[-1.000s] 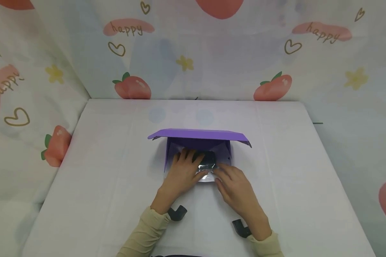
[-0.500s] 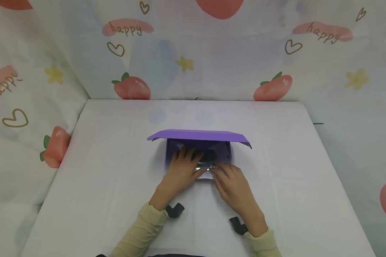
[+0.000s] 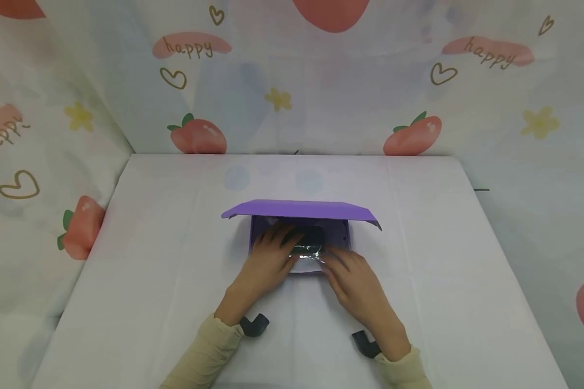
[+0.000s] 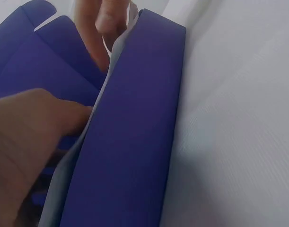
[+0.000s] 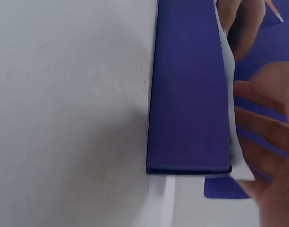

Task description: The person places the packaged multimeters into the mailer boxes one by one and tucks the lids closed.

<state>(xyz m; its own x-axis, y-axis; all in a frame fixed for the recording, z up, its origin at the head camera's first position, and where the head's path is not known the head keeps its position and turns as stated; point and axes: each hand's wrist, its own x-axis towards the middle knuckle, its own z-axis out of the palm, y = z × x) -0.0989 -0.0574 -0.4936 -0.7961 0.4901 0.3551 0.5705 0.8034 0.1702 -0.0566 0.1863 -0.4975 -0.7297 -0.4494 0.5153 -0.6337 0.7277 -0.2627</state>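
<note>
A purple box (image 3: 349, 236) stands on the table with its lid (image 3: 299, 209) raised at the back. Inside lies a dark object in clear, shiny plastic wrapping (image 3: 307, 257); its exact kind is not shown. My left hand (image 3: 265, 262) reaches in from the left, its fingers resting over the dark object and hiding part of it. At the front right, my right hand (image 3: 357, 278) touches the wrapping with extended fingers. Both wrist views show the box's front wall (image 4: 130, 118) with a whitish sheet edge (image 5: 231, 71) along its inner side.
A white cloth covers the table (image 3: 443, 243). Printed fabric walls (image 3: 321, 81) enclose its back and sides. The dark curved mounts (image 3: 255, 325) at the wrists sit low, close to the table surface.
The shiny wrapping that reached the box's front edge has gone farther inside, so the purple front rim now shows. My left hand has shifted slightly left; the right has barely moved.
</note>
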